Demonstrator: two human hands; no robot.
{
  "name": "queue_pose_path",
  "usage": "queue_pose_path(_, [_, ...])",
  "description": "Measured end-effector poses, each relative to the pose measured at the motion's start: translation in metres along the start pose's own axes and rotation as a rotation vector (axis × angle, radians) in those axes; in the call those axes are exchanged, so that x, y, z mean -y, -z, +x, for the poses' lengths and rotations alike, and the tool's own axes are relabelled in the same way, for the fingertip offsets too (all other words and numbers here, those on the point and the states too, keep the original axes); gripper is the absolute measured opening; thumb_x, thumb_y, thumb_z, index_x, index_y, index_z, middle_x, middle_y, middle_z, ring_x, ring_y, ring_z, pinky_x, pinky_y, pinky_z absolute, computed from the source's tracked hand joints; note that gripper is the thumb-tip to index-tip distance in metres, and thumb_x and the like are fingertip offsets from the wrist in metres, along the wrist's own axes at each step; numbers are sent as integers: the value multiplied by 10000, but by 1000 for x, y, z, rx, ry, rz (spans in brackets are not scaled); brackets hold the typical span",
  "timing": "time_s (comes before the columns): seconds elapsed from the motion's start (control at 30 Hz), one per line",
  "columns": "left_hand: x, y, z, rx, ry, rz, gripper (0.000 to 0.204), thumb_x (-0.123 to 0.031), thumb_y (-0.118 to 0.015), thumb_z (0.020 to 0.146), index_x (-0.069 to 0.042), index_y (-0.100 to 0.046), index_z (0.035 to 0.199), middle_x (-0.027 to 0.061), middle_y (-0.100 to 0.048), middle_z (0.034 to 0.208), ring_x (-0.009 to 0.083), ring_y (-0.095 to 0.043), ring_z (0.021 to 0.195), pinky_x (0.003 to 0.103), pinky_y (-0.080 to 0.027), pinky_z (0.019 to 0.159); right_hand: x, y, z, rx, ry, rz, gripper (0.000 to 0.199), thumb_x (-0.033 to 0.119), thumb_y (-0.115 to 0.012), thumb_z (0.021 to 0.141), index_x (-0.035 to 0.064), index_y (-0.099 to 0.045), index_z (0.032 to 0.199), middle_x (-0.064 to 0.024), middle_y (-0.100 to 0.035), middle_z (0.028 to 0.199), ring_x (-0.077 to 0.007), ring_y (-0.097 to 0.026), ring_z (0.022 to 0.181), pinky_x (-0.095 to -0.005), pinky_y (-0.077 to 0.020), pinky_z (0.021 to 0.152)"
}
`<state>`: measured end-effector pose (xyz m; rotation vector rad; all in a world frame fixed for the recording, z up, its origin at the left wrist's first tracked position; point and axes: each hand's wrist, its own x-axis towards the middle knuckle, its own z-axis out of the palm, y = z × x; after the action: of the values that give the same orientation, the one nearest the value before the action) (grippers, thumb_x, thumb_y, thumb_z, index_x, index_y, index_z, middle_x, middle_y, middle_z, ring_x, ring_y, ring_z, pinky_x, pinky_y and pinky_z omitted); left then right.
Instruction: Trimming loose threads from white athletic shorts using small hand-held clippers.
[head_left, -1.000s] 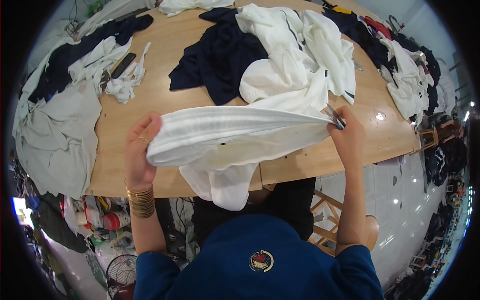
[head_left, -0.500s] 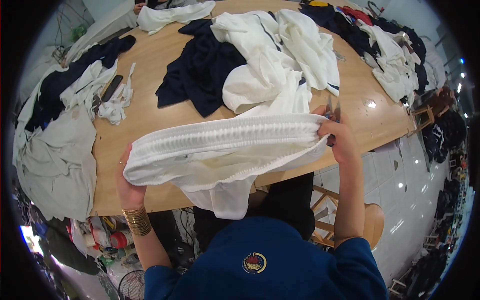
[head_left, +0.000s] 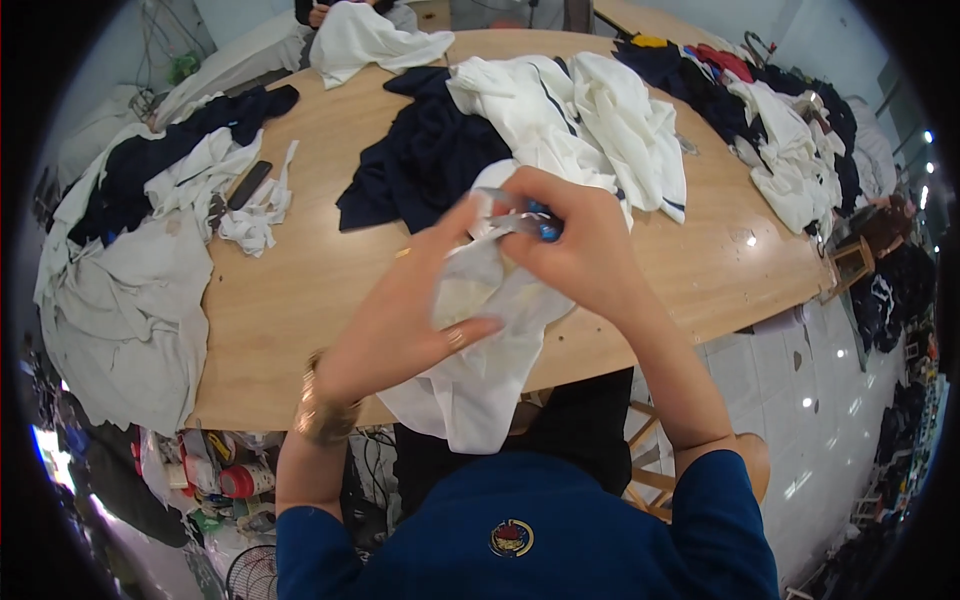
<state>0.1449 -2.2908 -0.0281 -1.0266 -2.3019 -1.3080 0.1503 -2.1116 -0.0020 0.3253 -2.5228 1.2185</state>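
Both hands have drawn together since half a second ago, and the white garment (head_left: 480, 400), then stretched wide between them, now hangs loosely beneath the fingers, over the near edge of the worktop (head_left: 290, 340). Fingers of the right hand (head_left: 585, 245) are wrapped around blue-handled scissors (head_left: 525, 220), whose blades point left, toward the other fingertips. On the left hand (head_left: 395, 315), blurred, the thumb stands well apart from the fingers; I cannot tell whether they grip the fabric. Beyond the fingers lie navy cloth (head_left: 430, 140) and more white clothes (head_left: 520, 100); off to their left, a slim dark object (head_left: 249, 185) rests near white scraps (head_left: 250, 232).
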Motion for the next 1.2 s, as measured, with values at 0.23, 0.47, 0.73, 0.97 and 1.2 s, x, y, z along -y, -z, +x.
queue_pose_path(0.23, [3, 62, 46, 117, 311, -224, 202, -186, -597, 852, 12, -629, 873, 12, -613, 690, 43, -475, 605, 215, -416, 573, -28, 17, 25, -262, 126, -494, 206, 39, -610, 662, 74, -614, 865, -93, -621, 733, -188, -609, 686, -282, -442, 612])
queue_pose_path(0.47, [44, 129, 23, -330, 454, -697, 222, -165, -560, 868, 25, -630, 961, 33, -643, 817, 76, -593, 699, 206, -469, 626, -74, 87, 22, -298, -83, -244, 245, 33, -593, 657, 47, -639, 897, -104, -646, 777, -220, -614, 718, -284, -455, 649])
queue_pose_path(0.73, [57, 139, -2, -356, 528, -797, 239, -160, -534, 872, 25, -611, 1002, 65, -644, 904, 116, -608, 780, 227, -479, 709, -25, 123, 2, -55, -531, 175, 150, 33, -660, 682, 42, -635, 829, 17, -573, 696, -54, -486, 595, -198, -353, 510])
queue_pose_path(0.97, [72, 140, -9, -409, 552, -913, 236, -151, -531, 865, 18, -608, 1012, 71, -634, 953, 135, -599, 845, 256, -472, 759, -37, 123, -3, -80, -527, 377, 337, 145, -741, 602, 45, -595, 890, -24, -590, 806, -87, -534, 673, -237, -398, 551])
queue_pose_path(1.2, [99, 145, -15, -393, 549, -980, 261, -155, -538, 865, 12, -588, 1059, 73, -618, 1026, 142, -582, 920, 275, -453, 830, -38, 124, -3, -73, -546, 356, 384, 204, -751, 583, 39, -606, 898, -36, -599, 818, -138, -557, 757, -282, -417, 617])
